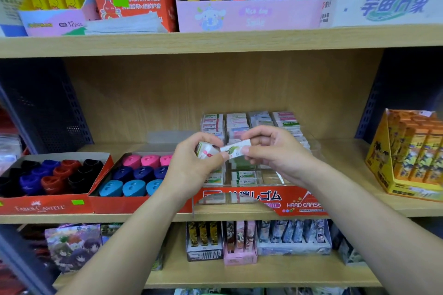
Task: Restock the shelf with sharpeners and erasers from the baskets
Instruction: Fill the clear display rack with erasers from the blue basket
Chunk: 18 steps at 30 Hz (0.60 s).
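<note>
One eraser (pixel 236 148) pinched by right hand (pixel 275 151), likely for slotting | spares (pixel 205 151) gripped by left hand (pixel 191 167) above tray (pixel 254 196)

On the middle shelf (pixel 60 219), the eraser display (pixel 254 196) stands between 2 sharpener trays on its left, the outer tray (pixel 48 182) and the inner tray (pixel 134 175), and a carton (pixel 407 158) on its right. Before the display, our left hand (pixel 194 165) and right hand (pixel 275 151) hold the left eraser (pixel 206 152) and right eraser (pixel 236 148), which touch.

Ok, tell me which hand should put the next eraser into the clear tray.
Probably the right hand: it pinches one white, green-leafed eraser just over the clear acrylic eraser tray, while the left hand grips a white-and-pink eraser bundle.
</note>
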Each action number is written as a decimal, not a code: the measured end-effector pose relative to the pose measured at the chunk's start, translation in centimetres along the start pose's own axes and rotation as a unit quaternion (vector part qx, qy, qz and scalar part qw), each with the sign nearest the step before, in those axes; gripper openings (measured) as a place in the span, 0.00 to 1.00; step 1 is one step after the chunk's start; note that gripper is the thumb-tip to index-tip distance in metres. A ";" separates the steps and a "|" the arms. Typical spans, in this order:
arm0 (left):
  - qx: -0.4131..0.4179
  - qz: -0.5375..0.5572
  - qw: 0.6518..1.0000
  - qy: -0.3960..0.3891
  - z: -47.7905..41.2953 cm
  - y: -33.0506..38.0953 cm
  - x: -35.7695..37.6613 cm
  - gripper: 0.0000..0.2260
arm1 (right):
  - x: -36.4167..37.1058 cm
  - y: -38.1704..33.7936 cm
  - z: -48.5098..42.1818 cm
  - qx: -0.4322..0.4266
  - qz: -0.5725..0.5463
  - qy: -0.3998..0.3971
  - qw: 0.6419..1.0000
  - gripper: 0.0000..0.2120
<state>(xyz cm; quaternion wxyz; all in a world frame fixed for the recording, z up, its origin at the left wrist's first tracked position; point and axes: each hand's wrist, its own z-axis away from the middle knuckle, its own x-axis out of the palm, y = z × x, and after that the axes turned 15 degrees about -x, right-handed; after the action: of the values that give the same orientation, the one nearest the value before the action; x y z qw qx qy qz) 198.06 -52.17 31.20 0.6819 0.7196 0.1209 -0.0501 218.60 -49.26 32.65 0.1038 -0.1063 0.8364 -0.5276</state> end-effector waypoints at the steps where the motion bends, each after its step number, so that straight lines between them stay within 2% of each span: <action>1: 0.001 -0.004 1.000 -0.004 0.0 0.0 0.3 0.07 | -0.2 0.1 0.2 0.002 0.012 0.000 1.000 0.10; 5: -0.007 -0.034 0.999 0.006 -0.4 0.0 1.6 0.09 | -2.8 0.0 1.1 -0.010 0.130 0.012 0.991 0.07; 10: -0.038 -0.047 0.997 -0.045 -1.0 0.0 2.8 0.19 | -9.1 -0.7 1.0 -0.042 0.339 0.136 0.930 0.04; 12: -0.032 -0.054 0.997 -0.046 -1.0 0.1 3.1 0.16 | -10.8 -0.4 0.7 -0.018 0.396 0.123 0.910 0.03; 15: -0.028 -0.033 0.999 -0.033 -1.4 -0.1 3.8 0.10 | -11.7 0.5 0.3 0.013 0.412 0.087 0.907 0.02; 18: -0.025 -0.030 0.999 -0.019 -1.7 -0.3 4.0 0.07 | -11.5 1.2 0.0 -0.001 0.446 0.071 0.892 0.01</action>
<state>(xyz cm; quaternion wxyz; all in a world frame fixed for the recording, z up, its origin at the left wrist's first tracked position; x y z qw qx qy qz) 201.65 -50.08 30.09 0.6999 0.6974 0.1311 -0.0811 229.54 -45.45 32.30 0.2683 0.3160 0.8016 -0.4307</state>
